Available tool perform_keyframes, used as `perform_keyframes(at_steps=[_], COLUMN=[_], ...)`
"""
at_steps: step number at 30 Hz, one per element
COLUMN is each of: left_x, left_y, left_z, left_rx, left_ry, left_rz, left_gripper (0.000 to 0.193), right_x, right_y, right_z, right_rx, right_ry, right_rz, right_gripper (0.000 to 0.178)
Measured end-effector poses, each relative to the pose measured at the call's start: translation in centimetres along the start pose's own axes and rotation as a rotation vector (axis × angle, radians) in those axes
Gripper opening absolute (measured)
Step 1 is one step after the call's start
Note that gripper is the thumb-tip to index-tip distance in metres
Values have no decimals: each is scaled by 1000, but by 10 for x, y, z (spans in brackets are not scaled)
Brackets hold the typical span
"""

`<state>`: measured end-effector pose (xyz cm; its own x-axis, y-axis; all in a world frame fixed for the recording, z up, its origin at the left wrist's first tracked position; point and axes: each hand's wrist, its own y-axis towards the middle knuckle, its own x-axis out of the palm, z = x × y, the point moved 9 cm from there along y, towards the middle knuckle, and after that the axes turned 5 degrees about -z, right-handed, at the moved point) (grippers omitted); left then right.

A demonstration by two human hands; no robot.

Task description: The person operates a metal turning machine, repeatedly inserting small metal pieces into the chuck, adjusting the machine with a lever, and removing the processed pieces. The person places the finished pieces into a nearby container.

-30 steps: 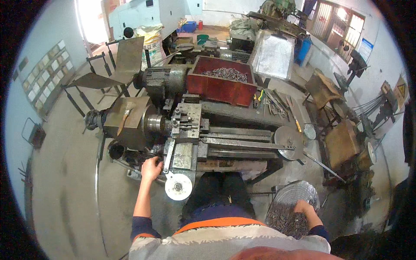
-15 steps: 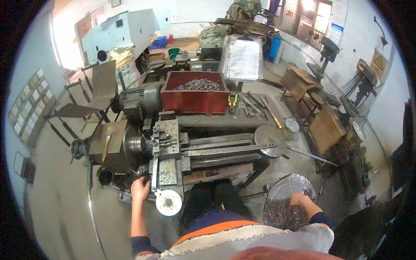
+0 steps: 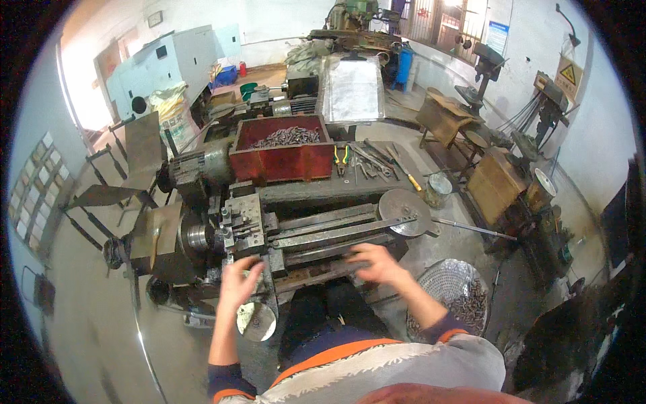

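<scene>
A small metal lathe stands before me, its round spindle nose (image 3: pixel 199 238) at the left and its tool slide (image 3: pixel 243 219) beside it. My left hand (image 3: pixel 239 281) is over the front of the slide, above the pale handwheel (image 3: pixel 256 321), its thumb and fingers apart. Over the front edge of the bed, my right hand (image 3: pixel 380 264) points leftward with its fingers bent together; anything at the dark fingertips is too small and blurred to name. A perforated round metal basket (image 3: pixel 436 273) at my right holds many small metal parts (image 3: pixel 469 301).
Behind the lathe sits a red box (image 3: pixel 279 165) heaped with small metal pieces. Yellow-handled pliers (image 3: pixel 341 160) and other hand tools lie right of it. A long lever (image 3: pixel 350 232) runs to a round plate (image 3: pixel 402 210). A brush (image 3: pixel 155 246) rests on the headstock cover.
My right hand has left the parts in the basket and moved up and left to the lathe. My left hand has risen rightward from below the spindle. The view has shifted slightly.
</scene>
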<state>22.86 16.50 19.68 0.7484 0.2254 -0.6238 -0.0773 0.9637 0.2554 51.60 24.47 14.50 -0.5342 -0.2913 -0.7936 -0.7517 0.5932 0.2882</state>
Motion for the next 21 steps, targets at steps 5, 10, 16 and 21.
perform_keyframes(at_steps=[5, 10, 16, 21], left_x=[46, 42, 42, 28], left_y=[5, -6, 0, -3], left_z=[16, -5, -18, -2], left_rx=[17, -144, -126, -111], left_ry=[-54, -143, -368, -383], left_rz=[-113, -115, -71, -67], left_gripper=[27, 31, 26, 22], right_x=[32, 43, 44, 48], right_y=[75, 86, 96, 112], right_z=[-116, -137, -139, -141], right_rx=[-482, -497, -487, -489], right_ry=[95, 65, 26, 128], right_rz=[61, 1, -27, -105], right_gripper=[38, 36, 34, 23])
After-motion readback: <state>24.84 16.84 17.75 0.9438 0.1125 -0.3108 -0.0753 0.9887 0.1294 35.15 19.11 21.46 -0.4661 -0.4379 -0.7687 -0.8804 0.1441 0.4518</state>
